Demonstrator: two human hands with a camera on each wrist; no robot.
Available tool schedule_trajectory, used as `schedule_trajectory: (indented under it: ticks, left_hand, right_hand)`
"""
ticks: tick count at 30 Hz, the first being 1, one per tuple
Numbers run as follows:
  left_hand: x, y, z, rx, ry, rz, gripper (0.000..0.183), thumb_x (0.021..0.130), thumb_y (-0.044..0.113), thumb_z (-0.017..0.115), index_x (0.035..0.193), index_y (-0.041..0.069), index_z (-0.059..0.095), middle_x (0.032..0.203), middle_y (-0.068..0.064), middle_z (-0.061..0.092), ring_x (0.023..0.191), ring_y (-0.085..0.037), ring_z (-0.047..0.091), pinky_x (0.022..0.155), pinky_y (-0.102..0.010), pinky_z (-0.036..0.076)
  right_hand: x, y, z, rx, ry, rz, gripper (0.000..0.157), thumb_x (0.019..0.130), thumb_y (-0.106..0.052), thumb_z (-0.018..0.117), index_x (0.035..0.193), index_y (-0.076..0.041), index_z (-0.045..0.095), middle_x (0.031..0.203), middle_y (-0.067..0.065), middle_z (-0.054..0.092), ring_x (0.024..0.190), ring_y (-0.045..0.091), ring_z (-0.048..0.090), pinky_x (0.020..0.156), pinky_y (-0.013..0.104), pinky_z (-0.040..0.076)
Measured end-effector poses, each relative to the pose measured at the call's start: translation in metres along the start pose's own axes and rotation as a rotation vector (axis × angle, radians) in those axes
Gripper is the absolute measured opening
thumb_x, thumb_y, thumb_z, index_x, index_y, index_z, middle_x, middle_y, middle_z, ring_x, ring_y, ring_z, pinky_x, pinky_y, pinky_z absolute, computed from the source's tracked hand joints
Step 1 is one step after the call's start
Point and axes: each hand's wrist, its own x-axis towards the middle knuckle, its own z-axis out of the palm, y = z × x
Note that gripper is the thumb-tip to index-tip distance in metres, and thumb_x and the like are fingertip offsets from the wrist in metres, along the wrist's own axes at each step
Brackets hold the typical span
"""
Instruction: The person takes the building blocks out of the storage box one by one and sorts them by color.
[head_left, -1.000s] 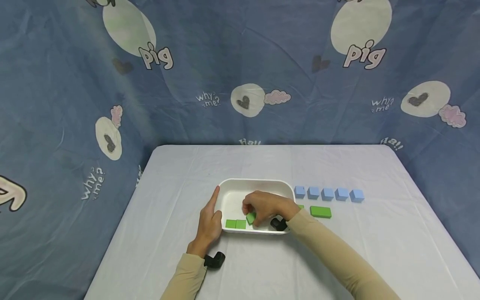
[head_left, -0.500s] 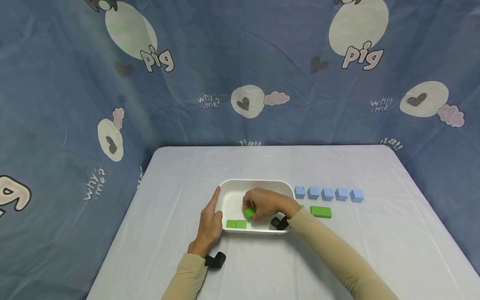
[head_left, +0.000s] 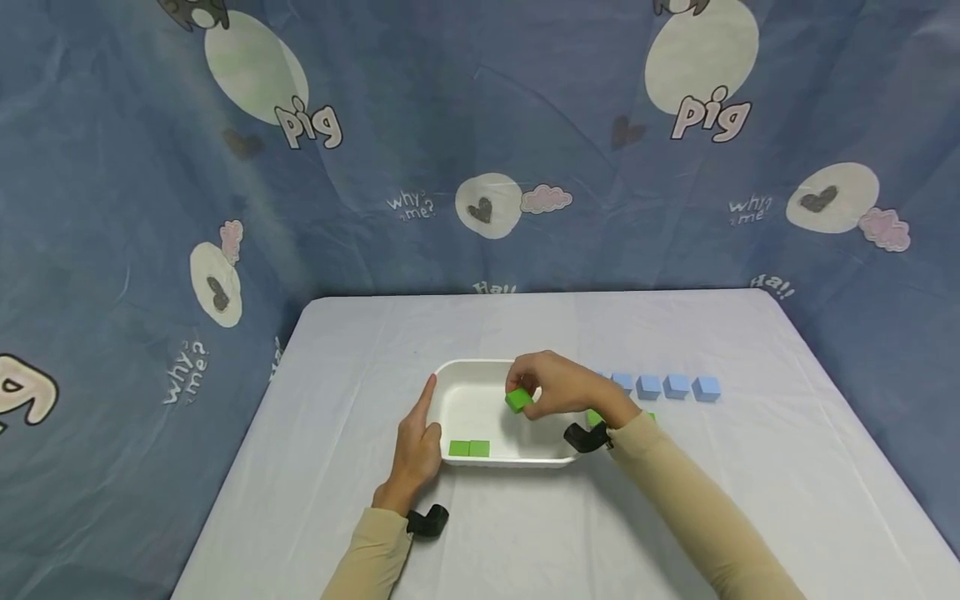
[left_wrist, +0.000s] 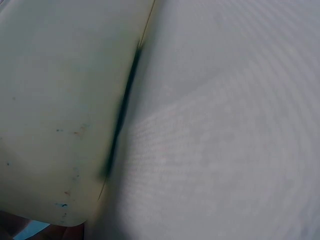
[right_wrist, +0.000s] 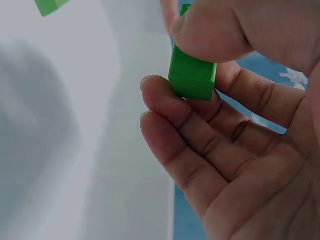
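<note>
My right hand [head_left: 561, 385] pinches a small green block [head_left: 518, 400] above the white tray [head_left: 468, 383]. In the right wrist view the thumb presses the green block [right_wrist: 195, 80] against the fingers. Two green blocks [head_left: 469, 448] lie side by side in the tray's near left corner. At the tray's left side is my left hand [head_left: 420, 450], its index finger straight along the rim. Its other fingers are mostly out of sight. The left wrist view shows mainly a blurred pale surface and the white cloth.
Right of the tray, a row of several blue cubes [head_left: 677, 386] stands on the white-clothed table [head_left: 360, 350]. More green [head_left: 594, 417] shows partly behind my right forearm. A blue patterned curtain [head_left: 420, 258] hangs behind the table and at its sides.
My right hand has lifted the green block from near the tray's floor and moved up and to the right with it. The left hand has stayed at the tray's left edge.
</note>
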Motion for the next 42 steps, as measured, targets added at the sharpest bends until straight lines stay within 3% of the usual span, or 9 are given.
schedule_trajectory:
  ticks: [10, 21, 26, 32, 38, 42]
  left_hand:
    - [0.000, 0.000, 0.001, 0.000, -0.004, -0.011, 0.076, 0.083, -0.007, 0.037, 0.159, -0.001, 0.029, 0.161, -0.014, 0.034, 0.148, -0.028, 0.031, 0.121, -0.046, 0.025]
    - [0.001, 0.001, 0.001, -0.013, -0.019, -0.001, 0.076, 0.084, -0.009, 0.034, 0.159, -0.002, 0.027, 0.163, -0.016, 0.031, 0.150, -0.029, 0.027, 0.122, -0.048, 0.022]
    - [0.000, 0.001, 0.001, -0.012, -0.016, -0.007, 0.076, 0.084, -0.008, 0.035, 0.159, -0.001, 0.027, 0.163, -0.014, 0.031, 0.150, -0.029, 0.028, 0.122, -0.047, 0.022]
    - [0.001, 0.001, 0.001, -0.004, -0.019, -0.011, 0.076, 0.085, -0.008, 0.035, 0.159, -0.001, 0.028, 0.163, -0.014, 0.032, 0.150, -0.026, 0.028, 0.122, -0.047, 0.023]
    - [0.000, 0.001, 0.000, -0.014, -0.017, -0.012, 0.075, 0.085, -0.009, 0.036, 0.160, 0.000, 0.028, 0.163, -0.015, 0.032, 0.150, -0.026, 0.028, 0.122, -0.047, 0.023]
    - [0.000, 0.001, 0.001, -0.014, -0.021, -0.011, 0.076, 0.085, -0.008, 0.036, 0.160, 0.001, 0.027, 0.163, -0.013, 0.031, 0.150, -0.026, 0.028, 0.122, -0.046, 0.023]
  right_hand:
    - [-0.044, 0.005, -0.027, 0.049, 0.132, 0.039, 0.029, 0.078, 0.003, 0.074, 0.103, -0.012, 0.070, 0.096, -0.001, 0.067, 0.085, 0.017, 0.067, 0.082, 0.050, 0.058]
    - [-0.085, 0.017, -0.044, 0.131, 0.257, 0.091, 0.030, 0.079, 0.006, 0.076, 0.104, -0.010, 0.073, 0.098, 0.004, 0.069, 0.086, 0.023, 0.066, 0.082, 0.049, 0.057]
    - [-0.104, 0.024, -0.047, 0.122, 0.303, 0.131, 0.031, 0.079, 0.006, 0.076, 0.106, -0.010, 0.073, 0.101, 0.005, 0.069, 0.088, 0.023, 0.067, 0.084, 0.048, 0.057]
    - [-0.129, 0.030, -0.053, 0.076, 0.353, 0.210, 0.032, 0.080, 0.006, 0.076, 0.107, -0.010, 0.073, 0.104, 0.004, 0.068, 0.089, 0.023, 0.064, 0.085, 0.037, 0.056]
    - [-0.149, 0.037, -0.055, 0.045, 0.389, 0.267, 0.032, 0.080, 0.004, 0.077, 0.109, -0.009, 0.073, 0.106, 0.004, 0.068, 0.092, 0.022, 0.062, 0.088, 0.044, 0.056]
    - [-0.163, 0.043, -0.054, 0.024, 0.412, 0.290, 0.032, 0.079, 0.004, 0.078, 0.108, -0.008, 0.073, 0.106, 0.004, 0.068, 0.093, 0.022, 0.062, 0.088, 0.043, 0.055]
